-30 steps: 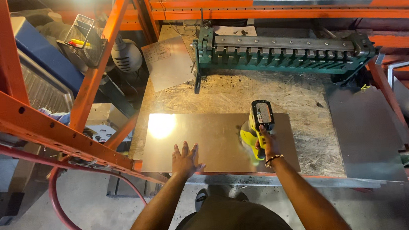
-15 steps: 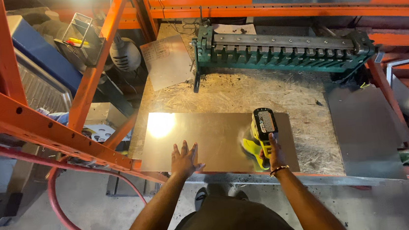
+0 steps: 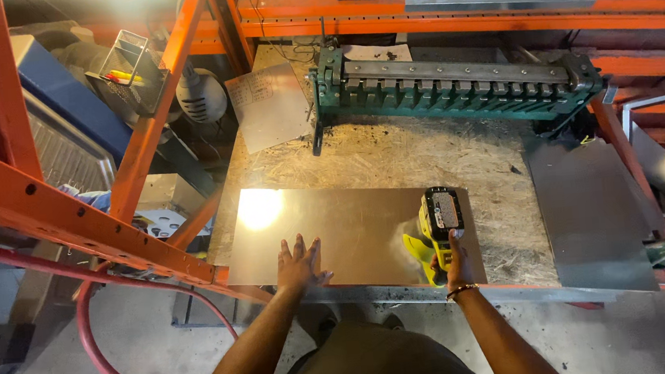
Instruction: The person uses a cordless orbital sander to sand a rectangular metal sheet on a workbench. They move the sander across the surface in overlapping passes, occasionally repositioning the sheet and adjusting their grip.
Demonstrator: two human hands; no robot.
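A shiny sheet of metal (image 3: 352, 225) lies flat on a chipboard workbench (image 3: 426, 155), with a bright light glare at its left end. My left hand (image 3: 299, 264) presses flat on the sheet's near edge, fingers spread. My right hand (image 3: 455, 260) grips a yellow and black cordless power tool (image 3: 438, 222) standing on the sheet's right end.
A green sheet-metal brake (image 3: 452, 88) stands across the back of the bench. Another grey metal sheet (image 3: 596, 216) lies at the right, a smaller one (image 3: 269, 104) leans at back left. Orange racking beams (image 3: 54, 211) and a red hose (image 3: 98, 344) are at left.
My right hand and the power tool have shifted slightly toward me along the sheet's right end. My left hand stays pressed on the sheet.
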